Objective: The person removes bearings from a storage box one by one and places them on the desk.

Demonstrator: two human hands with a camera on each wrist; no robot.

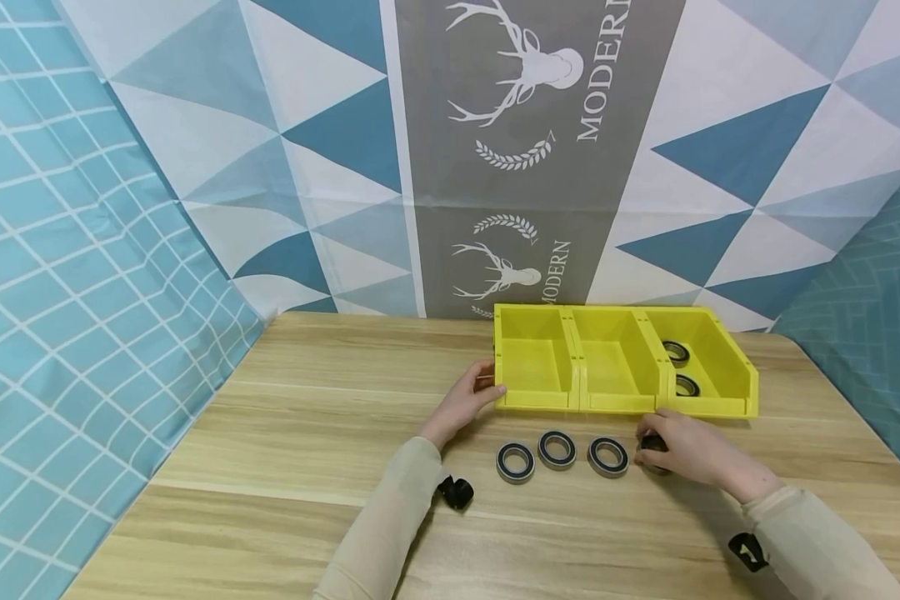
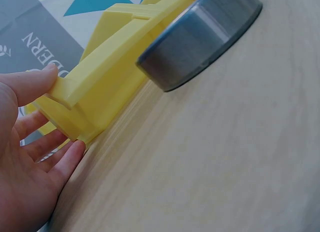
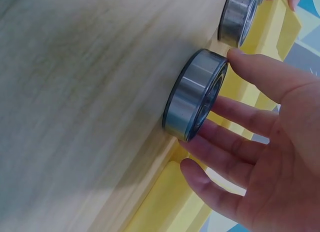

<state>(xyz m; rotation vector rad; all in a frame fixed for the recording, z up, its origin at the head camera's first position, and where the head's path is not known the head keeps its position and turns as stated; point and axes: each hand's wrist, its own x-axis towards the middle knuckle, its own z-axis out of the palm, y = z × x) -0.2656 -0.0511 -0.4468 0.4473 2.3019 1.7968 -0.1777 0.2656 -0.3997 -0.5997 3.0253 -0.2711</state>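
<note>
My left hand [image 1: 461, 406] holds the left front corner of a yellow three-compartment bin [image 1: 622, 405]. In the left wrist view its thumb lies on the front lip, with the other fingers along the side wall. My right hand [image 1: 696, 447] grips a ball bearing [image 3: 192, 94] just in front of the bin's right part, thumb at one edge and fingers round the other side. Left of that hand, three more ring-shaped bearings lie in a row on the table: a right one [image 1: 608, 457], a middle one [image 1: 557, 450] and a left one [image 1: 515, 462].
Two bearings lie in the bin's right compartment, a rear bearing [image 1: 676, 352] and a front bearing [image 1: 687, 386]. The wooden table [image 1: 285, 433] meets a patterned backdrop [image 1: 345, 167] close behind the bin. Blue cloth walls [image 1: 82, 250] flank the table.
</note>
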